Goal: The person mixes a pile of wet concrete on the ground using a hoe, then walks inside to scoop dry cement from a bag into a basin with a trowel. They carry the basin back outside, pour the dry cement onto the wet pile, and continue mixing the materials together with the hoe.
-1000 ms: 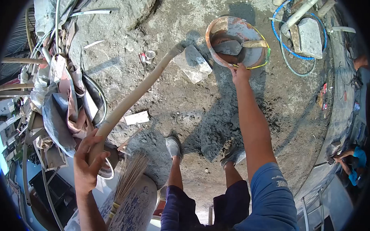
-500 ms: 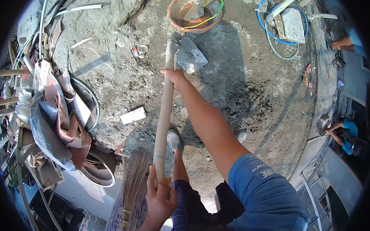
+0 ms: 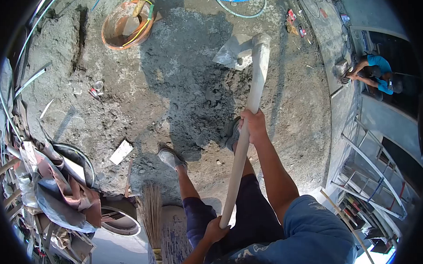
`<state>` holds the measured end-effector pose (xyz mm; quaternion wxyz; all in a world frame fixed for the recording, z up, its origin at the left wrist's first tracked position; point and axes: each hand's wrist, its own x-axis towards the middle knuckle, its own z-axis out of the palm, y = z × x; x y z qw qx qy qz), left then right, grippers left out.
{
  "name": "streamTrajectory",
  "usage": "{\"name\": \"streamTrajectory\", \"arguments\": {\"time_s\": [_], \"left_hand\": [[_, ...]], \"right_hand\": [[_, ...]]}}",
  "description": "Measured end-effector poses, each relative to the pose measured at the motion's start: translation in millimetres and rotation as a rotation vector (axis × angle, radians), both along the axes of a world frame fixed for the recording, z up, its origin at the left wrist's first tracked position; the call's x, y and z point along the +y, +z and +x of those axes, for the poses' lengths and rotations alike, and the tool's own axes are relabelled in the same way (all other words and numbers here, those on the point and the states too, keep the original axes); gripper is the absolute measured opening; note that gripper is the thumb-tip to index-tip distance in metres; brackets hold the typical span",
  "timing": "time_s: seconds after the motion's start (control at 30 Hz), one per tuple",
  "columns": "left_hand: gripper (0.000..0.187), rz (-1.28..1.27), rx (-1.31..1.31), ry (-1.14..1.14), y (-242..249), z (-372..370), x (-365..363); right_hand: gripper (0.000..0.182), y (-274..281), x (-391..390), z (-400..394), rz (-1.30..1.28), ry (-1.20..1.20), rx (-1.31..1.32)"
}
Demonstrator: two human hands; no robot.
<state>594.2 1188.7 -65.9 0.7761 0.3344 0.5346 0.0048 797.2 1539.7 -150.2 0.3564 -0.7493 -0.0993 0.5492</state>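
A hoe with a long pale handle [image 3: 242,152] slants across the middle of the view. My left hand [image 3: 215,230] is wrapped round the lower end of the handle, near my body. Higher up, my right hand [image 3: 254,126] grips the same handle. The hoe's flat grey blade [image 3: 234,52] is at the top end, over the rough ground beside a dark patch of loose, damp-looking material [image 3: 206,102]. Whether the blade touches the ground I cannot tell.
An orange basin [image 3: 108,33] holding a tool stands at the upper left. A broom [image 3: 152,213] is near my feet, with piled sheets and scrap [image 3: 69,193] at the left. Another person [image 3: 379,75] crouches at the right, above a metal ladder frame [image 3: 376,173].
The view has turned and shifted right. The hoe and both hands have swung to the right, and the blade now lies by the dark patch. My feet have changed position.
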Motion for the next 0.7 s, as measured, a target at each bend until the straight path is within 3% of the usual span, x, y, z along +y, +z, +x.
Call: {"name": "streamTrajectory", "arguments": {"time_s": [0.03, 0.07, 0.1, 0.23, 0.27, 0.33, 0.4, 0.43, 0.5, 0.57, 0.63, 0.7], "left_hand": [[0.043, -0.129, -0.144, 0.043, -18.5, 15.6, 18.6], [0.043, -0.075, -0.148, -0.079, -14.2, 28.4, 83.1], [0.042, 0.105, -0.185, -0.064, -34.9, 42.9, 99.9], [0.040, 0.102, 0.031, -0.187, -54.7, 58.6, 169.5], [0.040, -0.078, 0.025, -0.113, -41.1, 52.5, 151.8], [0.041, -0.152, 0.159, -0.038, -25.6, 31.4, 37.1], [0.043, -0.498, 0.214, 0.000, 8.5, 6.6, 9.8], [0.042, -0.502, 0.260, -0.044, 11.8, -2.2, 2.4], [0.042, -0.500, 0.313, -0.098, 16.3, -25.4, -8.6], [0.042, -0.063, 0.279, -0.155, 3.9, -33.5, -12.1], [0.045, -0.115, 0.215, -0.242, -24.9, -11.8, 38.8], [0.042, 0.114, 0.065, -0.155, -65.5, 22.4, 91.6]], "right_hand": [[0.016, 9.3, 16.6, 36.0, 0.065, 0.017, -0.044], [0.015, 27.8, 39.7, 59.6, 0.099, -0.023, -0.120], [0.014, 31.0, 59.5, 84.5, 0.135, -0.070, -0.214], [0.012, -7.2, 85.1, 132.2, 0.139, -0.071, -0.252], [0.014, -38.0, 67.3, 122.2, 0.084, -0.053, -0.249], [0.014, -126.6, -35.5, 70.7, -0.260, 0.006, -0.121], [0.015, -152.3, -109.7, 14.8, -0.357, -0.058, 0.011], [0.015, -180.8, -149.4, -3.2, -0.355, 0.022, -0.050], [0.015, -143.7, -151.2, -13.0, -0.352, -0.056, -0.012], [0.014, -107.1, -112.2, 4.5, -0.255, -0.150, 0.005], [0.014, -74.3, -65.0, 47.3, -0.107, -0.197, -0.080], [0.012, -41.8, 7.8, 100.7, -0.048, -0.102, -0.173]]}}
